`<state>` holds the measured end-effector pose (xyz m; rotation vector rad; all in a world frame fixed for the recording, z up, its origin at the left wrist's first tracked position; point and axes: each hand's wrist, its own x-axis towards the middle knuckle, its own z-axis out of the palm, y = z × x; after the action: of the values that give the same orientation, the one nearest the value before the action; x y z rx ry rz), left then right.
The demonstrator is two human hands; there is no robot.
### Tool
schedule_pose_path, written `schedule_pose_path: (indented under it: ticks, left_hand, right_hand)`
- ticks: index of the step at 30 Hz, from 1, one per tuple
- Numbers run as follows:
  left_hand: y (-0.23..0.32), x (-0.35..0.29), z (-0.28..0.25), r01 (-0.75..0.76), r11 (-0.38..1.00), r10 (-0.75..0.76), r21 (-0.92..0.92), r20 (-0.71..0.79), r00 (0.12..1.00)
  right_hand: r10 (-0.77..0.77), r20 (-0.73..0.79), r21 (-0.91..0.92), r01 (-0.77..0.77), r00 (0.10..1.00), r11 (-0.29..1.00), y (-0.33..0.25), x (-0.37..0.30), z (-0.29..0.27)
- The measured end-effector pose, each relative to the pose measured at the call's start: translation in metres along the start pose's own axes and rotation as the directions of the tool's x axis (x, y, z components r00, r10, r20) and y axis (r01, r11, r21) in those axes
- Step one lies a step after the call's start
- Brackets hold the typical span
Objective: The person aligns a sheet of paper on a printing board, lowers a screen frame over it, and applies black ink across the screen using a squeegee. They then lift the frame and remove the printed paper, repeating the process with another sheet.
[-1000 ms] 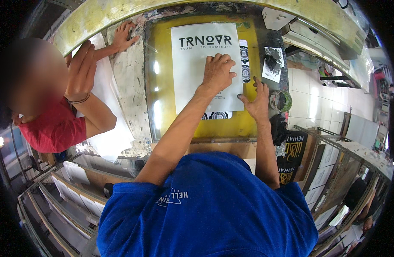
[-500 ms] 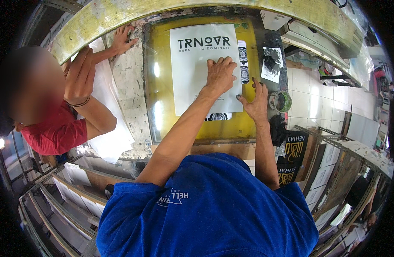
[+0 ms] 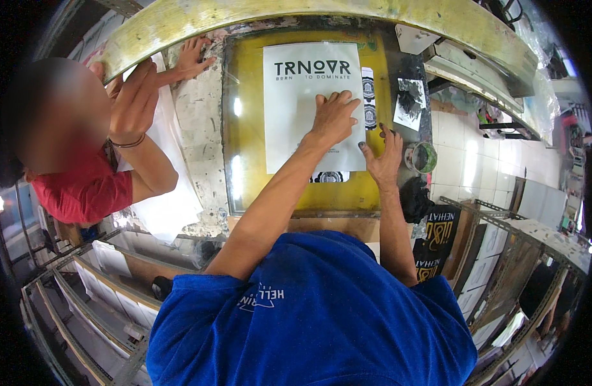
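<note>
The left hand (image 3: pixel 336 119), its bent fingers slightly apart, is over a white rectangular sheet with black print (image 3: pixel 286 119) lying on a glossy yellow panel (image 3: pixel 248 186) on the paint-stained tabletop (image 3: pixel 203 122), while the right hand (image 3: pixel 385 157), thumb and fingers apart, is at the sheet's right edge, though I cannot tell whether it touches. Just right of that hand stands a small round cup (image 3: pixel 421 157) with unidentifiable green contents. The sheet partly covers black-and-white printed pieces (image 3: pixel 369 103), and the left forearm hides some of its lower edge.
</note>
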<state>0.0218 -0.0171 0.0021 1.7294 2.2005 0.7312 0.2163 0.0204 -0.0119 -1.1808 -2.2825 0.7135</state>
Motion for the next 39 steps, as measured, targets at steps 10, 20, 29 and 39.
schedule_pose_path:
  ticks: [10,20,29,39]
  left_hand:
    - [-0.07,-0.125,-0.059,0.117,0.991,-0.131,-0.06,-0.43,0.893]
    - [-0.115,-0.203,-0.047,0.257,0.963,-0.263,-0.081,-0.49,0.831]
    - [-0.106,-0.2,-0.053,0.287,0.956,-0.224,0.065,-0.473,0.852]
    - [-0.101,-0.201,-0.059,0.209,0.976,-0.18,0.058,-0.323,0.929]
  right_hand:
    - [-0.097,-0.156,0.057,0.107,0.983,0.993,0.011,-0.001,0.009]
    - [-0.13,-0.188,-0.008,0.13,0.974,0.991,0.013,0.001,0.014]
    - [-0.117,-0.137,-0.077,0.107,0.984,0.991,0.008,-0.001,0.017]
    - [-0.079,-0.124,-0.073,0.071,0.989,0.995,0.008,0.0,0.013]
